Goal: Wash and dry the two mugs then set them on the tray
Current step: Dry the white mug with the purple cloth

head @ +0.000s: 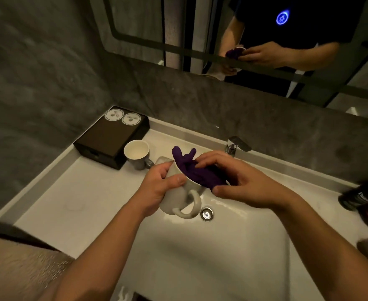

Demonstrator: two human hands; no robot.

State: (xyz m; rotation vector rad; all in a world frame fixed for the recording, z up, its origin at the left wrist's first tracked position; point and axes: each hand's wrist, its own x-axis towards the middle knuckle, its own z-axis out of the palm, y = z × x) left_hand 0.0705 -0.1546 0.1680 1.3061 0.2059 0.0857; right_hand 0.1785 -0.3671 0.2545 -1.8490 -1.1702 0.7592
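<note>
Head view: little writing can be read. A dark bottle (361, 197), far to the right of the drain (207, 213), carries white lettering too blurred and cut off to make out. The black box (111, 137), up and left of the drain on the white counter, bears two round white labels with small dark marks, also illegible. In the mirror (200, 29), a round blue emblem (282, 18) glows on a dark shirt.

The held mug (178, 198) is smooth, pale glazed ceramic with a thick loop handle. It hangs just left of and above the drain, over the glossy white basin (200, 257). It is tilted: its long axis runs from its base at the lower left to its mouth at the upper right, toward the chrome faucet (236, 146), and the handle faces down toward the drain. The left hand (163, 187) wraps the mug's body, thumb pressed on the wall near the rim.

A soft purple cloth (194, 170) is stuffed into the mouth, its ends sticking up. The right hand (239, 183) grips this cloth, fingers curved over it and thumb beneath.

The second mug (136, 155) stands upright, mouth up, on the counter up and left of the drain, touching or just beside the box, its handle pointing right.
</note>
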